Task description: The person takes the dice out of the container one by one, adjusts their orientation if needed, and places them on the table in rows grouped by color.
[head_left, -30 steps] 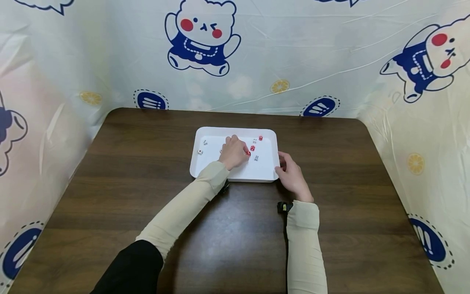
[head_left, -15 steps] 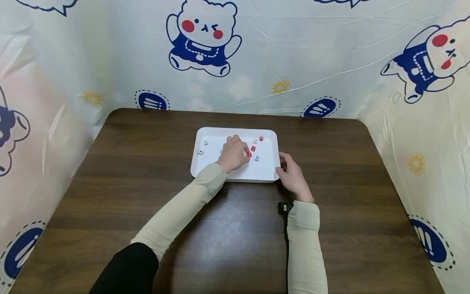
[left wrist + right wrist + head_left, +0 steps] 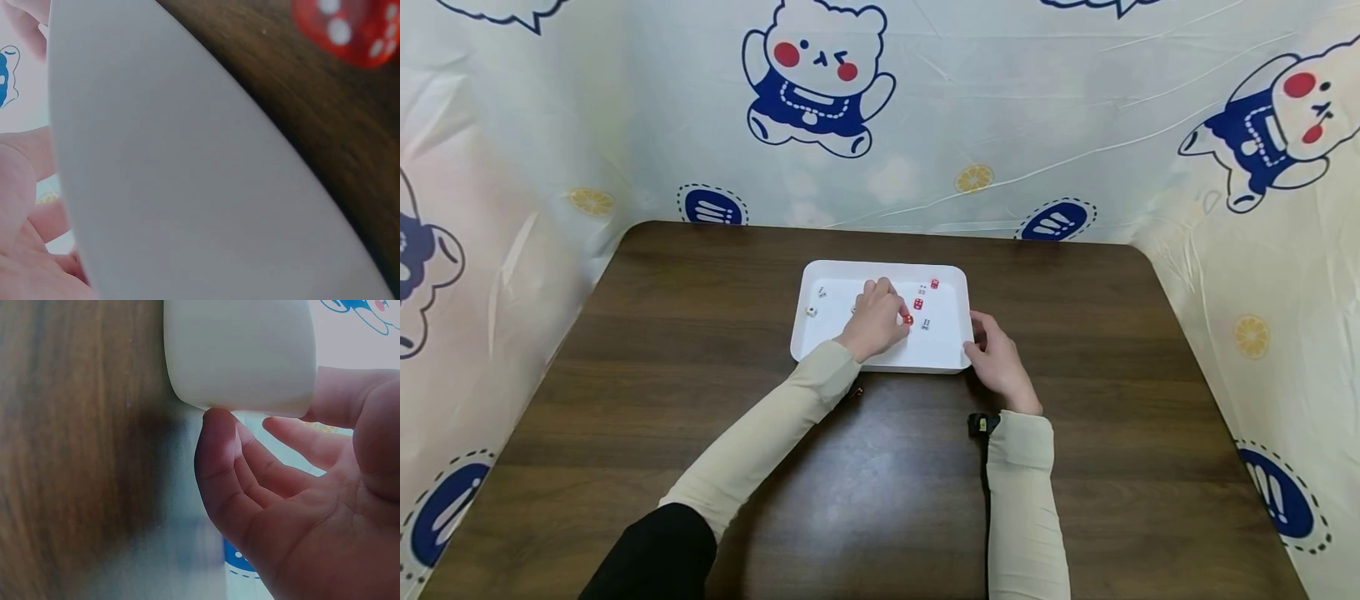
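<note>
A shallow white tray (image 3: pixel 880 360) lies on the table with red and white dice in it. My left hand (image 3: pixel 874 321) reaches over its middle, thumb and index finger pinching a red die (image 3: pixel 907 320). Part of a white die shows beside that hand, the rest hidden behind it. Toward the right lie two more red dice, including the nearer red die (image 3: pixel 918 304), and white dice such as the front one (image 3: pixel 926 324). At the left sits another white die (image 3: pixel 811 312). My right hand (image 3: pixel 997 360) holds the tray's right front corner, seen closely in the right wrist view.
The brown wooden table (image 3: pixel 880 500) extends around the tray. A red die (image 3: pixel 350 28) lies outside the tray's near edge in the left wrist view. A patterned curtain (image 3: pixel 925 108) hangs behind and at both sides.
The red die at my left fingertips has shifted slightly toward me, and the left hand and forearm have drawn back a little with it. My right hand stays on the tray.
</note>
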The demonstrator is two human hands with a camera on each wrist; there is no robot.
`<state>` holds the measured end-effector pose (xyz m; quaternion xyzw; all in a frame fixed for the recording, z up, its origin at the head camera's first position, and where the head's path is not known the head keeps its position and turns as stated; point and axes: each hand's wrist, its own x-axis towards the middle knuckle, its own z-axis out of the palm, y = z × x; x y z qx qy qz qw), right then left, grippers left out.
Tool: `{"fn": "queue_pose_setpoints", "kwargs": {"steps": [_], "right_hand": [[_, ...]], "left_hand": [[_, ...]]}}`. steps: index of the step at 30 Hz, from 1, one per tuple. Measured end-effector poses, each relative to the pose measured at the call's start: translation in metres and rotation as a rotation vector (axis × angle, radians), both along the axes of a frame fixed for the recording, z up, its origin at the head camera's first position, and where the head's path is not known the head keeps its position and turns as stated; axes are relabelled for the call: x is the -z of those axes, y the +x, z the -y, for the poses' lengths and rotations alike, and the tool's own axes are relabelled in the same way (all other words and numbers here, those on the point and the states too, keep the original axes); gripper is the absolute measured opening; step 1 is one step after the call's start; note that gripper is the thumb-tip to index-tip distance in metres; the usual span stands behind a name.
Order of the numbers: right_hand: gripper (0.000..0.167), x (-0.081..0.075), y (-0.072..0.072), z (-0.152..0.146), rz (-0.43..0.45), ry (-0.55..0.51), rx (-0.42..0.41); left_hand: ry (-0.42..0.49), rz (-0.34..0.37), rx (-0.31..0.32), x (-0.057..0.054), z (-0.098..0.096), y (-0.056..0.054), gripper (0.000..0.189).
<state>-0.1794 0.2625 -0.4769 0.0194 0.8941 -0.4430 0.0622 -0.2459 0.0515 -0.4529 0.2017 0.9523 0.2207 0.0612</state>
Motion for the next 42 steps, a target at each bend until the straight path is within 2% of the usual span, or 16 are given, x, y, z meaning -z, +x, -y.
{"fn": "queue_pose_setpoints", "kwargs": {"steps": [11, 20, 36, 42], "right_hand": [[0.052, -0.001, 0.000, -0.001, 0.006, 0.003, 0.005], [0.052, -0.001, -0.001, -0.001, 0.008, 0.002, 0.003], [0.051, -0.001, 0.001, 0.001, -0.003, 0.008, -0.002], [0.051, -0.001, 0.001, 0.001, -0.001, 0.002, 0.002]], "left_hand": [[0.047, 0.018, -0.005, 0.001, 0.007, 0.007, 0.015], [0.089, 0.020, 0.026, -0.001, 0.013, 0.018, 0.012], [0.145, -0.010, 0.054, 0.000, 0.030, 0.048, 0.008], [0.183, -0.042, 0.071, 0.000, 0.036, 0.059, 0.007]]}}
